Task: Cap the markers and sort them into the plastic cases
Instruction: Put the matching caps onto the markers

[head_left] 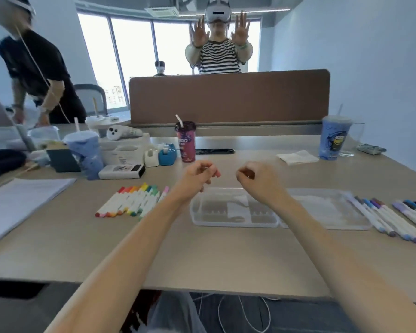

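My left hand (197,175) grips a marker whose pink end (217,173) sticks out past the fingers; the rest of it is hidden by the hand. My right hand (257,179) hovers just right of it with curled fingers, and nothing shows in them. Both hands are above the far edge of a clear plastic case (233,221) that lies open, its second half (322,212) to the right. A row of rainbow-capped white markers (130,200) lies left of my left forearm. Blue and purple markers (389,217) lie right of the case.
A purple drink cup (186,143) stands behind my hands, tape dispensers (160,155) and a white box (121,171) to its left. A blue cup (334,138) and a napkin (297,156) sit at the back right. Paper sheets (17,203) lie far left. People stand beyond the brown divider (228,97).
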A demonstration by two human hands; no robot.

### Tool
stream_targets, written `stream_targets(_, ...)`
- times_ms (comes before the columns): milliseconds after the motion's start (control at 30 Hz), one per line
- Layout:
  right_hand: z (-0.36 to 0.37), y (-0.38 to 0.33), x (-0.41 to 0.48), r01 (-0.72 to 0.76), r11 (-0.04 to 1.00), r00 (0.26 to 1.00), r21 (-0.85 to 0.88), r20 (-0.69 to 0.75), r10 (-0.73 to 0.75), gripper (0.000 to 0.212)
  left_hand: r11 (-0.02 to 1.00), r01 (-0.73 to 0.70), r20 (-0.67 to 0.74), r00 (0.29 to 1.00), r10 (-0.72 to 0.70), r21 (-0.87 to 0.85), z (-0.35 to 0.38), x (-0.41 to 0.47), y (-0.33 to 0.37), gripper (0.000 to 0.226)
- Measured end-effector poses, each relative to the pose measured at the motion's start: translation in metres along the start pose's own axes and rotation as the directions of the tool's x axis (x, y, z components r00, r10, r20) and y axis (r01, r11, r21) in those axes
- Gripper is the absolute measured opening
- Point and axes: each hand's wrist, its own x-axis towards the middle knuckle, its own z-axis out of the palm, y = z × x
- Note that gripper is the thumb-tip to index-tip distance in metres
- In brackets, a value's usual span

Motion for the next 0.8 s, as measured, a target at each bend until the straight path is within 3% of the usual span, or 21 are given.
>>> stream_targets(133, 0.057, -0.056, 0.006, 0.027, 0.999, 0.990, 0.035, 0.140, -0.032, 0.018, 0.998, 0.063, -0.162, 0.985, -0.061, 0.006, -0.067, -0.019, -0.029, 0.012)
stream_targets(267, 0.102, -0.090, 0.021, 0.047, 0.999, 0.976, 0.022, 0.212, -0.051, 0.020, 0.992, 0.121, -0.238, 0.965, -0.111, 0.027, -0.114, -0.021, -0.052, 0.023)
stream_targets(400, 0.133, -0.105, 0.032, 0.057, 0.998, 0.958, 0.024, 0.280, -0.062, 0.018, 0.991, 0.136, -0.228, 0.964, -0.133, -0.003, -0.140, -0.008, -0.071, 0.016)
stream_targets(700, 0.172, -0.116, 0.053, -0.008, 0.988, 0.885, -0.156, 0.460, 0.080, 0.027, 0.976, 0.095, -0.049, 0.995, -0.087, 0.194, -0.159, 0.020, -0.094, 0.028)
stream_targets(800, 0.171, -0.116, 0.053, -0.033, 0.982, 0.884, -0.187, 0.453, 0.116, 0.028, 0.977, 0.164, -0.055, 0.986, -0.158, 0.135, -0.161, 0.017, -0.104, 0.029)
